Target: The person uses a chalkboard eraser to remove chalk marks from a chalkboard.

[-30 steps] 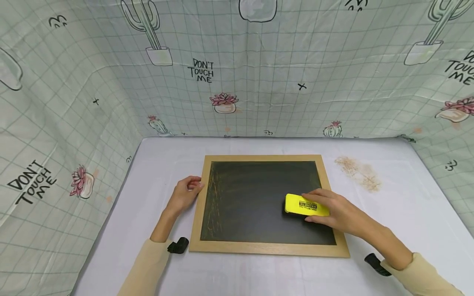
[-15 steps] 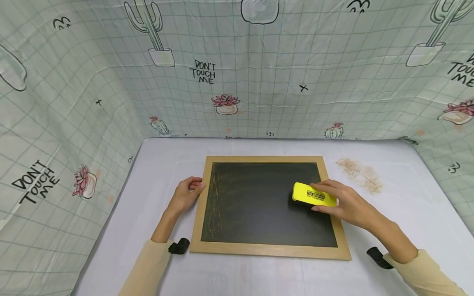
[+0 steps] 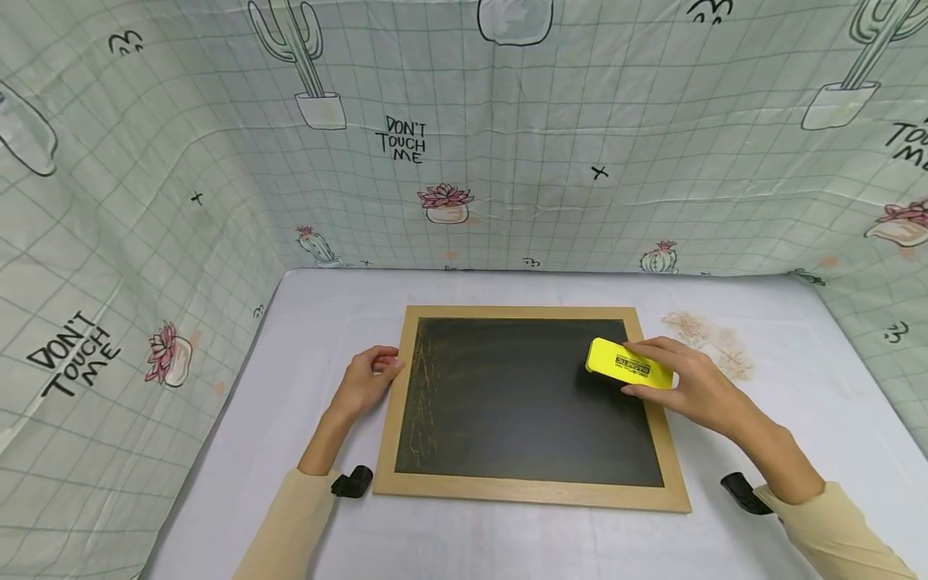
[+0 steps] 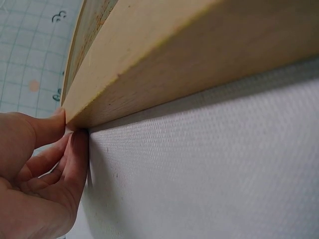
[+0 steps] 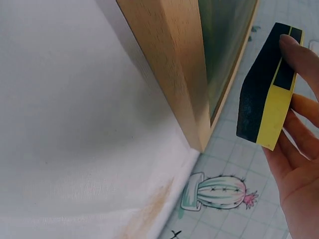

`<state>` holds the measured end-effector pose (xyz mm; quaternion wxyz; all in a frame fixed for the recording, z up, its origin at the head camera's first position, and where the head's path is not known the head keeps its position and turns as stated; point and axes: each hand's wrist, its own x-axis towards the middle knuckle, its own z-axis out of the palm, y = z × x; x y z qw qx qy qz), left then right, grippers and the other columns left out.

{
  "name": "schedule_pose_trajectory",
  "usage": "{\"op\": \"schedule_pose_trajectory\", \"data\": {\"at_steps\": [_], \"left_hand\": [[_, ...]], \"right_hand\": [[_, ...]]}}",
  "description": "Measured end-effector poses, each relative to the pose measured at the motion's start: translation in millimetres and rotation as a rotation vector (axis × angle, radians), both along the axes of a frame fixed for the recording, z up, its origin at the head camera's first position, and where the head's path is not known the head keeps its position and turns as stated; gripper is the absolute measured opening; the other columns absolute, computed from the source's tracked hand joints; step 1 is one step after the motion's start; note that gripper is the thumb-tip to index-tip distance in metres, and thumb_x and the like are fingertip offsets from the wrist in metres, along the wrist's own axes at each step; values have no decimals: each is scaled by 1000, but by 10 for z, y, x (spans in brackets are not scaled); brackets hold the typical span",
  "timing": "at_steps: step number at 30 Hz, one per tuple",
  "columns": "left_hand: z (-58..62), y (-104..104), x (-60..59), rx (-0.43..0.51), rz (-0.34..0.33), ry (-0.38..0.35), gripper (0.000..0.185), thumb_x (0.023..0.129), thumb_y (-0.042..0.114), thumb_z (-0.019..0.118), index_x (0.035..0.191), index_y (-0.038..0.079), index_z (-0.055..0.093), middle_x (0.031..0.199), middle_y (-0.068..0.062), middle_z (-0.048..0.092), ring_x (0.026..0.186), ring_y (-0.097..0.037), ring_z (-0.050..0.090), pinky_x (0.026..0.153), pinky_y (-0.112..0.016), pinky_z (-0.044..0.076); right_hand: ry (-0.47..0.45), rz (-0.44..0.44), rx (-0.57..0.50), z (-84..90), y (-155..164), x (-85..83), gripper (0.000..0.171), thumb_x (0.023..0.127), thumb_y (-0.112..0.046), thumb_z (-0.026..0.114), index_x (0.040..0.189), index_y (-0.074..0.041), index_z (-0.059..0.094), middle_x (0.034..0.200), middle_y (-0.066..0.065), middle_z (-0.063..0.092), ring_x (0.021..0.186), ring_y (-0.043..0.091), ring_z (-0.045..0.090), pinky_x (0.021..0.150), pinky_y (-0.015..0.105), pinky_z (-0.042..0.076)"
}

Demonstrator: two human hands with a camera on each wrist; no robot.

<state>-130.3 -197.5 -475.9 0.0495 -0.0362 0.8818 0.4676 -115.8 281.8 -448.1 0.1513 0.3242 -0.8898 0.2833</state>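
A wood-framed chalkboard (image 3: 522, 403) lies flat on the white table (image 3: 326, 322). Faint orange chalk marks (image 3: 424, 387) remain along its left side. My right hand (image 3: 641, 369) grips a yellow eraser (image 3: 627, 364) with a black felt pad near the board's upper right corner. In the right wrist view the eraser (image 5: 264, 99) sits tilted, its felt apart from the board frame (image 5: 174, 64). My left hand (image 3: 380, 366) holds the left edge of the frame. The left wrist view shows its thumb and fingers (image 4: 75, 149) against the frame (image 4: 199, 55).
Cactus-print cloth walls (image 3: 464, 161) close in the table on three sides. An orange-brown smudge (image 3: 714, 342) marks the tablecloth right of the board. Black wrist straps (image 3: 353, 482) (image 3: 739, 493) show at both sleeves.
My right hand has carried the eraser up and to the right, from the board's lower right area to its upper right corner. The left hand has stayed on the frame.
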Motion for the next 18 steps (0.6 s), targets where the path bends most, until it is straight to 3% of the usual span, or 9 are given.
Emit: {"op": "schedule_pose_trajectory", "data": {"at_steps": [5, 13, 18], "left_hand": [[-5, 0, 3, 8, -3, 6, 31, 102, 8, 64, 127, -11, 61, 107, -19, 65, 99, -30, 61, 84, -34, 48], [-20, -11, -1, 9, 0, 16, 31, 102, 8, 64, 127, -11, 62, 107, -19, 65, 98, -30, 61, 83, -33, 48], [-36, -16, -8, 12, -3, 25, 31, 101, 7, 65, 127, -11, 62, 107, -20, 65, 98, -30, 62, 82, -31, 48]], "right_hand": [[-3, -70, 12, 20, 59, -37, 68, 61, -6, 97, 124, -1, 72, 116, 15, 70, 98, 32, 67, 82, 7, 39], [2, -107, -31, 52, 146, -99, 68, 60, -1, 96, 123, 2, 71, 116, 16, 70, 107, 36, 62, 95, 2, 30], [3, -132, -27, 46, 206, -145, 67, 62, -1, 96, 123, 3, 71, 117, 17, 69, 105, 34, 61, 92, 2, 31]]}}
